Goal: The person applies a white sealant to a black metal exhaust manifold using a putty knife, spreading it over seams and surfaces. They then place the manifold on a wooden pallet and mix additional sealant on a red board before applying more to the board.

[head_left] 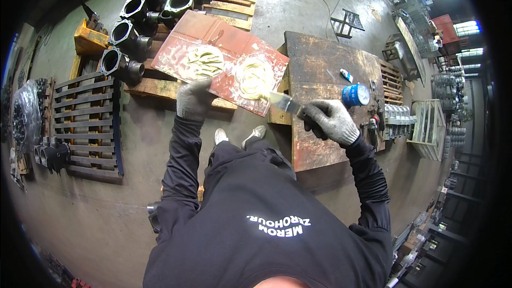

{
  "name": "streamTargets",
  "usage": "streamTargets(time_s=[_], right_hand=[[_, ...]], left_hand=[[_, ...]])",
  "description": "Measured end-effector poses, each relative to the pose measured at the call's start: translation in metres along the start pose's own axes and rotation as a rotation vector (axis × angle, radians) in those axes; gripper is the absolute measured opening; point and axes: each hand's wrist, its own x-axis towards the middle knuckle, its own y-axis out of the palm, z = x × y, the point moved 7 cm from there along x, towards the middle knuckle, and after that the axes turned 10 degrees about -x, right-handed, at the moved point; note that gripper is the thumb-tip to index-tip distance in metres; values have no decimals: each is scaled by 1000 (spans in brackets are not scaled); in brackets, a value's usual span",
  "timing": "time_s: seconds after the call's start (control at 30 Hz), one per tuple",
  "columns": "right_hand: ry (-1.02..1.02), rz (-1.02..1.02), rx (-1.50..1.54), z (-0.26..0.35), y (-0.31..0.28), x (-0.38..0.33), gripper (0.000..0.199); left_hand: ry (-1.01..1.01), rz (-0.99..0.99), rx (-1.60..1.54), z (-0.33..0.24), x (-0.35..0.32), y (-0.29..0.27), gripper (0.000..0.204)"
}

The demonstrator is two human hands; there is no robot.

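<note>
My left hand point(194, 100), in a grey-white work glove, grips the near edge of a reddish board point(226, 48). Two patches of creamy paste lie on it: a streaky one point(205, 62) at the left and a thicker swirled one point(253, 77) at the right. My right hand point(332, 120), in a glove with dark-stained fingers, is closed round the handle of a putty knife point(282, 101). The knife's blade tip reaches the right edge of the swirled paste. A blue can point(356, 95) with a pale lid stands just beyond my right hand.
A worn wooden table point(320, 69) stands at the right, with a small blue-and-white tube point(346, 75) on it. Several black metal castings point(133, 8) sit on wooden pallets point(232, 8) at the far left. A slatted pallet point(85, 122) lies left; a small dark stool point(348, 23) stands farther back.
</note>
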Motion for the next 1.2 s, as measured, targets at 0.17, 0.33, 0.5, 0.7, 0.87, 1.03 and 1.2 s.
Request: streamTargets(time_s=[0.17,0.33,0.5,0.7,0.87,1.03,1.2], right_hand=[[-101,-214,-112,19,-32,20,28],[-152,-256,-187,28,-40,45,25],[-243,-317,-272,32,-43,52,24],[-279,-259,-264,28,-36,54,24],[-195,-151,-246,23,-22,48,24],[-293,-150,-230,27,-7,39,25],[-622,-427,-502,52,-21,22,25]], left_hand=[[158,-7,68,-22,3,5,16],[200,22,160,-28,2,7,19],[232,-37,20,-31,-2,8,18],[255,-50,170,-37,-4,5,16],[236,-93,19,-31,-3,6,15],[261,-47,119,-32,-4,9,15],[207,11,101,-14,-4,9,24]])
